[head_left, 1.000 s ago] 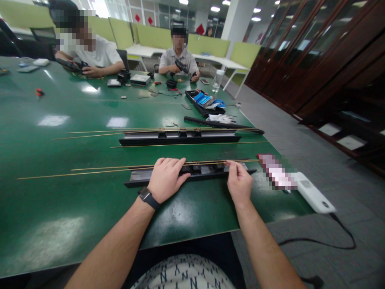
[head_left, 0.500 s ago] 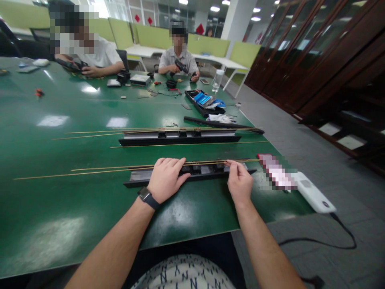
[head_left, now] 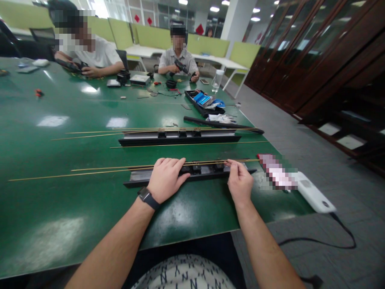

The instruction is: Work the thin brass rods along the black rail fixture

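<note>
Thin rods [head_left: 99, 172] lie along the near rail [head_left: 207, 176]; right grip [head_left: 240, 179] pinches one, left grip [head_left: 167, 176] cannot be determined — handling appears unfinished.

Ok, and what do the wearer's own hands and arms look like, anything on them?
The left hand and right hand wear no gloves. A dark watch with a squarish face and dark strap sits on the left wrist; the right wrist is bare. No sleeves are in view.
</note>
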Action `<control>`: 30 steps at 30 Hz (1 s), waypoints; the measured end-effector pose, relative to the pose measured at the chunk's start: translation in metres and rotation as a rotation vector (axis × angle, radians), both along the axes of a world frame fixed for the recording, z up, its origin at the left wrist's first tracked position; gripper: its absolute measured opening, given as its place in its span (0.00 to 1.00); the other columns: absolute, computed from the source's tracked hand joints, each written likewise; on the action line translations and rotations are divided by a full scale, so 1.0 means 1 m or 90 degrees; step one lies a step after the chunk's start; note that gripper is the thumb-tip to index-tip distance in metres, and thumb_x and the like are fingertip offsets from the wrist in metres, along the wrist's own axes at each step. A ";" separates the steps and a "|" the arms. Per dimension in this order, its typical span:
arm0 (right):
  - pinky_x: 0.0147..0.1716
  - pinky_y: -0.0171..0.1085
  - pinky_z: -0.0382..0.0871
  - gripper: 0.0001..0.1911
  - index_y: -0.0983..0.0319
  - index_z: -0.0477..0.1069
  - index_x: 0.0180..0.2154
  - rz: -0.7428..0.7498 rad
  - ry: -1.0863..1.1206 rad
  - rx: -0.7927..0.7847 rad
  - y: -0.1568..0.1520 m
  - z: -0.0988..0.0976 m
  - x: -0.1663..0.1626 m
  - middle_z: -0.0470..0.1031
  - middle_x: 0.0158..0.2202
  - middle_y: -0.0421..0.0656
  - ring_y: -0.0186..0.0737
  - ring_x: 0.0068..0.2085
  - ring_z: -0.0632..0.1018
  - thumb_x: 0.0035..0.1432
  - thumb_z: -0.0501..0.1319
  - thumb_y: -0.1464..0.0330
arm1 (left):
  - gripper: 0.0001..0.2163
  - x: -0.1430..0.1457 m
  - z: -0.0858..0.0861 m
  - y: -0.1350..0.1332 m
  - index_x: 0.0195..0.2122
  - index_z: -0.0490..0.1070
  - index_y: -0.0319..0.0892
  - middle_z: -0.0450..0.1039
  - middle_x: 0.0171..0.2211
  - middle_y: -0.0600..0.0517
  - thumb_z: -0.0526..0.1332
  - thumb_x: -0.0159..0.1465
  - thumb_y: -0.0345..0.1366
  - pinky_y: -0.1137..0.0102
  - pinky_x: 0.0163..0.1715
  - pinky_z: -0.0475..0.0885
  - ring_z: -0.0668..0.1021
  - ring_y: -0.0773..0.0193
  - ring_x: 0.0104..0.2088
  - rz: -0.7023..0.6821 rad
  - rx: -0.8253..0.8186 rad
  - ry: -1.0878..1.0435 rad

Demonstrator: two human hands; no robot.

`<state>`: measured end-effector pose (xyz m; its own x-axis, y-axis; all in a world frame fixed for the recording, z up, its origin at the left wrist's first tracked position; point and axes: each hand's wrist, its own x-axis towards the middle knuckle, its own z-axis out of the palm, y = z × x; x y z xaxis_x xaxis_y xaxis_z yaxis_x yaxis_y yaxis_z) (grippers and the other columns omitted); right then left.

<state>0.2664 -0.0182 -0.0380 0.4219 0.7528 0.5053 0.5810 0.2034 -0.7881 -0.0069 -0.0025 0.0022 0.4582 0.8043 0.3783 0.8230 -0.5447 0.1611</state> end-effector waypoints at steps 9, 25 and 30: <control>0.51 0.44 0.78 0.19 0.60 0.82 0.47 0.037 -0.028 -0.013 -0.002 0.001 0.000 0.86 0.44 0.47 0.47 0.47 0.85 0.72 0.56 0.56 | 0.20 0.001 0.001 0.000 0.60 0.71 0.43 0.80 0.51 0.43 0.60 0.71 0.48 0.54 0.52 0.66 0.79 0.49 0.51 0.003 -0.007 0.006; 0.51 0.44 0.79 0.19 0.59 0.82 0.47 0.035 -0.027 -0.009 -0.002 0.003 -0.002 0.86 0.44 0.46 0.47 0.47 0.85 0.72 0.57 0.56 | 0.20 0.000 0.001 0.000 0.59 0.71 0.44 0.80 0.51 0.43 0.60 0.71 0.48 0.55 0.52 0.66 0.79 0.49 0.51 0.004 -0.002 0.000; 0.51 0.44 0.78 0.19 0.60 0.81 0.47 0.013 0.001 0.002 0.000 0.001 -0.002 0.86 0.43 0.47 0.46 0.46 0.86 0.72 0.56 0.57 | 0.21 0.000 0.000 0.000 0.60 0.71 0.43 0.80 0.51 0.43 0.60 0.71 0.49 0.54 0.52 0.67 0.79 0.49 0.51 0.003 -0.002 0.003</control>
